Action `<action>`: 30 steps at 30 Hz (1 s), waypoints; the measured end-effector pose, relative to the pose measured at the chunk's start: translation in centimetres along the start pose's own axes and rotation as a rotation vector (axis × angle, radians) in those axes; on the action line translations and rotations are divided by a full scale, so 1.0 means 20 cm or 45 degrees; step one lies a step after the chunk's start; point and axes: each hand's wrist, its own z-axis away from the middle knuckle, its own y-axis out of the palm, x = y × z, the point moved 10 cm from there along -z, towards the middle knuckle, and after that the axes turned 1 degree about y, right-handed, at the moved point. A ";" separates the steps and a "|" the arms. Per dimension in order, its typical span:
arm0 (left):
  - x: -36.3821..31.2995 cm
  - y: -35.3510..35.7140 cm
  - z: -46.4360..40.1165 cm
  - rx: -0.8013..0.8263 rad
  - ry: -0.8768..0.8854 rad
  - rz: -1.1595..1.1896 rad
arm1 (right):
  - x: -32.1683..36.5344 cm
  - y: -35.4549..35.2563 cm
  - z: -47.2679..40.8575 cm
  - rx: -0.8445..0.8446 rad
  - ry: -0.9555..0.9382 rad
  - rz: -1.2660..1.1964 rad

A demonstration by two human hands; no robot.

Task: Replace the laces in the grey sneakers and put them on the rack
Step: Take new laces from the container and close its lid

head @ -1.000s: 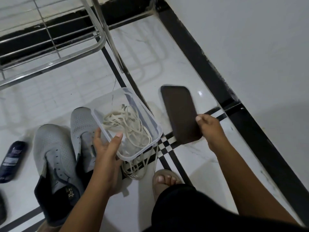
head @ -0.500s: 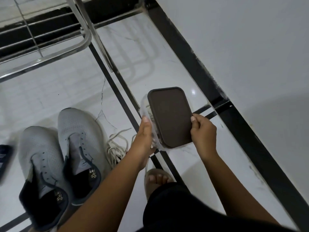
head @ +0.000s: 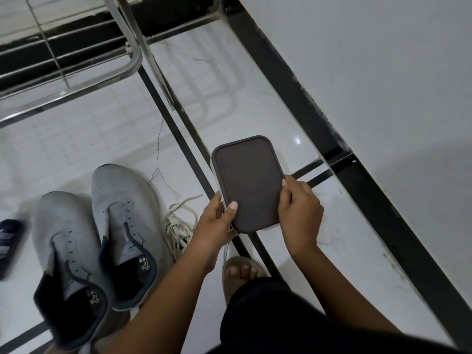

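Since a second ago the cream laces (head: 178,226) have come out of the clear tub and now lie loose on the floor, and the brown lid (head: 249,183) that my right hand held apart is pressed down onto that tub. My left hand (head: 217,226) grips the near-left edge, thumb on top of the lid and fingers (head: 221,200) wrapped on the tub's wall; my right hand (head: 298,210) clamps the near-right edge, fingers curled over the rim. The grey sneakers (head: 102,231) stand side by side on the white floor tiles (head: 76,149) to my left, their eyelets bare, with the laces just beside the right-hand shoe. The chrome shoe rack (head: 76,80) waits beyond them, well apart. A dark bottle (head: 9,241) lies at the far left edge. I judge this as the tail of fetching the new laces: the container is being shut to set aside. Next I need to put it down clear of the shoes, free both hands, pick out one lace end and start threading the lowest eyelets.
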 end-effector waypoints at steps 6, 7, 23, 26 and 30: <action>0.04 -0.05 -0.01 -0.072 -0.114 0.025 | 0.01 0.00 -0.02 -0.023 -0.017 0.042; 0.04 -0.05 -0.01 -0.072 -0.117 0.027 | 0.02 0.00 -0.02 -0.023 -0.046 0.053; 0.01 -0.02 -0.02 0.023 0.059 -0.197 | 0.08 0.04 0.01 -0.066 -0.211 0.267; -0.01 -0.04 -0.02 -0.030 0.078 -0.242 | 0.07 0.04 0.01 -0.069 -0.205 0.277; -0.01 -0.07 -0.04 -0.135 0.131 -0.343 | 0.09 0.05 -0.01 -0.030 -0.195 0.287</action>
